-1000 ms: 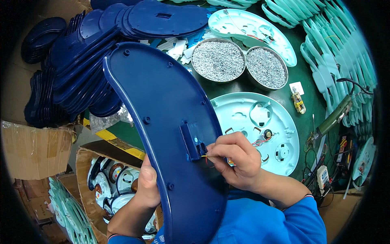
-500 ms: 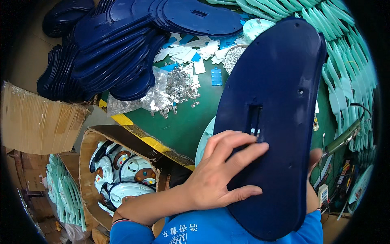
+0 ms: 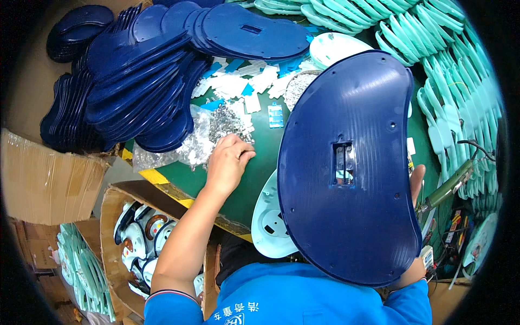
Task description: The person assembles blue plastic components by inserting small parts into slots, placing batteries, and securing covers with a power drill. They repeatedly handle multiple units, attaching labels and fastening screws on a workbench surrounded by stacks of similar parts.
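A dark blue kidney-shaped plastic panel [image 3: 346,227] stands tilted up in front of me, with a rectangular slot near its middle that shows metal strips inside. My right hand [image 3: 417,184] grips it from behind; only some fingers and the wrist show past its right edge. At the near edge of a heap of small shiny metal pieces [image 3: 223,122], my left hand [image 3: 230,162] has its fingers bent and pinched together. Whatever lies between those fingertips is too small to make out. A mint-green plastic part [image 3: 265,214] lies partly hidden behind the panel.
Stacked dark blue panels [image 3: 135,86] fill the back left. Mint-green parts [image 3: 460,103] line the right side. A cardboard box [image 3: 108,222] of white-and-brown parts stands at the lower left. Near the right edge lies a green-handled tool [image 3: 452,184] with a cable.
My left hand has left the panel's face and moved left to the metal heap. The panel has turned, its face now showing more fully, with its top lower.
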The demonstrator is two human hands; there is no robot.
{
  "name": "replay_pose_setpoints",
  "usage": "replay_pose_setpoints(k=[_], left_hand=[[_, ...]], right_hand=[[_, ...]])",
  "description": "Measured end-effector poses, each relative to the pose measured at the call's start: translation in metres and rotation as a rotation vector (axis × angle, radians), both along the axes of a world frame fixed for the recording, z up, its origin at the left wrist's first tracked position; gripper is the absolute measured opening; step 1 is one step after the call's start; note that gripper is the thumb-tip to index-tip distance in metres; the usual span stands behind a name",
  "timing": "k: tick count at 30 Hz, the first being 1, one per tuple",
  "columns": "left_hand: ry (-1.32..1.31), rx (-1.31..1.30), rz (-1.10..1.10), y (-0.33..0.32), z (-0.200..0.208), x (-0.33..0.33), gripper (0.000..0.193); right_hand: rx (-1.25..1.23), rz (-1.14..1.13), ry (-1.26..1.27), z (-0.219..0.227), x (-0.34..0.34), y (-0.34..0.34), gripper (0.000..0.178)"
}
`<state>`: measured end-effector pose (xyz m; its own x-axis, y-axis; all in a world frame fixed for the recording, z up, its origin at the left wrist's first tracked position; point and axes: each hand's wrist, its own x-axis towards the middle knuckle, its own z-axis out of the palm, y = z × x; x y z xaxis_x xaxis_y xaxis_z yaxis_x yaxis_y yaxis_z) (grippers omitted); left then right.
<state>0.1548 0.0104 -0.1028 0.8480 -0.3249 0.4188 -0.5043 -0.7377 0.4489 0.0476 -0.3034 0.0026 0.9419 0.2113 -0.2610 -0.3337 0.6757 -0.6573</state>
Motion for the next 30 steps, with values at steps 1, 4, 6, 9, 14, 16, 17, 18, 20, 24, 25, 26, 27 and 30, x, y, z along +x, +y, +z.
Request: replay_pose_setpoints(k=[1, 4, 6, 9, 14, 16, 17, 18, 20, 24, 25, 26, 27, 30], left_hand=[[0.109, -0.102, 0.044, -0.003, 0.008, -0.002, 0.006], [0.437, -0.592, 0.112, -0.017, 0.036, -0.018, 0.011], [0.663, -0.884, -0.034, -0.036, 0.065, -0.031, 0.006], [0.699, -1.047, -0.184, -0.062, 0.092, -0.05, 0.013], [0.398, -0.648, -0.247, -0.073, 0.101, -0.053, 0.012], [0.385, -0.645, -0.267, -0.076, 0.102, -0.056, 0.011], [0.371, -0.644, -0.259, -0.078, 0.102, -0.058, 0.01], [0.358, -0.643, -0.251, -0.081, 0.102, -0.06, 0.009], [0.297, -0.586, -0.234, -0.084, 0.106, -0.062, 0.008], [0.158, -0.398, -0.197, -0.088, 0.107, -0.067, 0.01], [0.132, -0.362, -0.191, -0.088, 0.107, -0.068, 0.011], [0.17, -0.369, -0.154, -0.089, 0.106, -0.07, 0.012], [0.206, -0.375, -0.113, -0.088, 0.106, -0.073, 0.015], [0.218, -0.273, 0.033, -0.078, 0.102, -0.068, 0.079]], right_hand=[[0.019, 0.003, 0.012, -0.002, 0.0, 0.001, 0.093], [0.054, 0.031, 0.042, -0.004, -0.002, 0.008, 0.098], [0.066, 0.044, 0.072, -0.005, -0.005, 0.011, 0.102], [0.078, 0.127, 0.108, -0.003, -0.007, 0.021, 0.101], [0.252, 0.149, 0.111, -0.001, -0.009, 0.024, 0.091], [0.273, 0.129, 0.119, -0.005, -0.012, 0.022, 0.089], [0.286, 0.119, 0.123, -0.006, -0.014, 0.021, 0.088], [0.239, 0.131, 0.105, -0.007, -0.016, 0.021, 0.087], [0.144, 0.156, 0.068, -0.007, -0.022, 0.021, 0.086], [0.066, 0.179, 0.055, -0.009, -0.023, 0.02, 0.088], [0.072, 0.164, 0.08, -0.007, -0.025, 0.023, 0.088], [0.082, 0.154, 0.094, -0.005, -0.028, 0.024, 0.089], [0.094, 0.147, 0.108, -0.003, -0.03, 0.026, 0.09], [0.131, 0.158, 0.105, -0.002, -0.037, 0.029, 0.093]])
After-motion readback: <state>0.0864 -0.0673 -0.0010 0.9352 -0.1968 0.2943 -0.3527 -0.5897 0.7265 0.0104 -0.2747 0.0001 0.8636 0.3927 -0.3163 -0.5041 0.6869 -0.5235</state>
